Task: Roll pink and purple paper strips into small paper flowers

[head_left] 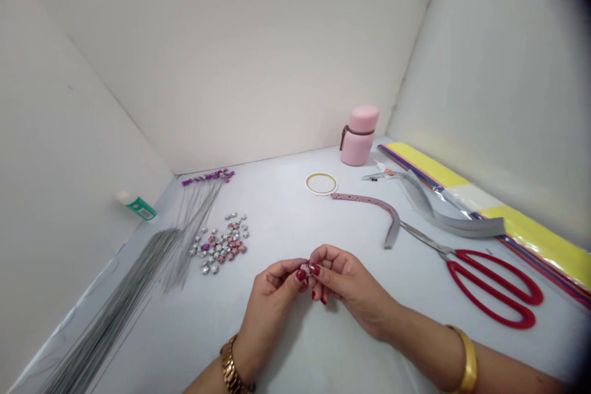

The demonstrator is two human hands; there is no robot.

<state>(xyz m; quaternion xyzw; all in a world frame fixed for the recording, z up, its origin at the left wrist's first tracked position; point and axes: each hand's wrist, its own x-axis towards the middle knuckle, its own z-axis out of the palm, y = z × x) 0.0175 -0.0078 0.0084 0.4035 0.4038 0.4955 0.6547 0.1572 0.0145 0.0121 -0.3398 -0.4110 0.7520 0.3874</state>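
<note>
A small pink paper star (pixel 305 269) is pinched between the fingertips of both hands, low in the middle of the view. My left hand (pixel 276 290) closes on it from the left, its thumb pressed to the front. From the other side my right hand (pixel 347 277) grips it with thumb and forefinger. The fingers cover most of the star, so its exact shape is partly hidden. To the left lies a loose pile of silver and pink folded paper stars (pixel 221 245), one of them purple. Beyond my right hand rests a curved stack of pink patterned paper strips (pixel 369 201).
Grey wires (pixel 115 301) run along the left, some tipped with purple stars (pixel 210 177). A tape roll (pixel 322 184), pink flask (pixel 359 135) and box cutter (pixel 381 175) stand farther back. Red-handled scissors (pixel 494 286), silver strips (pixel 455 221) and yellow sheets (pixel 429 167) occupy the right.
</note>
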